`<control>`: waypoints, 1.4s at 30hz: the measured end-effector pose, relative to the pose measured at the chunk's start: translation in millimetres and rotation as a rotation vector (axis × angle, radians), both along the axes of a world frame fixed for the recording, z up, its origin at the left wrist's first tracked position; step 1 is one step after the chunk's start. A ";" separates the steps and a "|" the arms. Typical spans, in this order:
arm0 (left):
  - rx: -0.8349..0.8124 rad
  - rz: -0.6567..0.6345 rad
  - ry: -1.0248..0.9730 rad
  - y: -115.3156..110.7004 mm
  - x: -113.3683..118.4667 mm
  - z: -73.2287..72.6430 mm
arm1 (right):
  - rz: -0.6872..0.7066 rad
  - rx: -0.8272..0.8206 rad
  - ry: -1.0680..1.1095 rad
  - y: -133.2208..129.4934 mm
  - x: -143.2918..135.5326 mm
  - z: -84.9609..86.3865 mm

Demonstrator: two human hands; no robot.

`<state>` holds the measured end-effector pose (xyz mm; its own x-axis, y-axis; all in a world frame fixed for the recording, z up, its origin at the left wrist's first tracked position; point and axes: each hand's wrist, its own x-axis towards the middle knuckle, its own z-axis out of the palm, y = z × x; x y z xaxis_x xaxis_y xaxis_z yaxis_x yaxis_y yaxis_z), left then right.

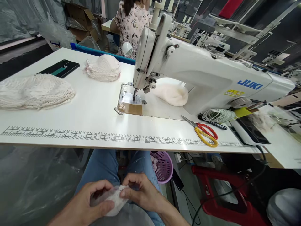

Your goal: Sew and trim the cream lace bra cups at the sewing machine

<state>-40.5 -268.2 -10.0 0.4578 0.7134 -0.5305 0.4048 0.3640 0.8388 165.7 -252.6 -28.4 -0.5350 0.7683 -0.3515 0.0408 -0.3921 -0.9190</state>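
Note:
Over my lap, in front of the table edge, both hands hold one small piece of thin white fabric. My left hand pinches its left side between thumb and fingers. At the upper right corner, the thumb and fingertips of my right hand grip the same piece. The fabric looks sheer on one side and denser, perhaps lacy, towards the middle. Above and beyond my hands stands a white JUKI sewing machine, its presser foot over the metal plate with no fabric under it.
White lace stacks and a pale fabric bundle lie left on the table, near a dark phone. Scissors and a cord coil lie right. A purple basket and red stool stand below. A person sits beyond.

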 end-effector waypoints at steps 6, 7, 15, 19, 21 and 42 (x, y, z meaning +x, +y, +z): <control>0.043 -0.026 -0.031 6.3 3.9 -2.4 | 0.021 0.106 -0.098 -1.1 3.0 3.2; 0.031 -0.024 -0.048 6.6 3.8 -1.9 | 0.029 0.118 -0.103 -1.5 4.0 3.2; -0.033 -0.051 0.030 6.6 6.7 5.2 | 0.074 0.177 -0.102 -1.6 9.2 1.0; -0.001 -0.080 0.103 8.6 9.4 12.9 | 0.110 0.173 -0.084 1.0 8.0 2.8; 0.024 -0.086 0.160 9.2 8.8 16.6 | 0.128 0.167 -0.054 2.9 6.6 4.2; -0.106 -0.067 0.105 8.9 -11.5 11.9 | 0.159 -0.110 0.143 6.6 12.3 3.1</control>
<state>-52.0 -259.2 1.9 0.4405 0.6208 -0.6485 0.5148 0.4171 0.7490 177.9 -246.0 -25.3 -0.6966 0.6316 -0.3403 -0.0171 -0.4888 -0.8723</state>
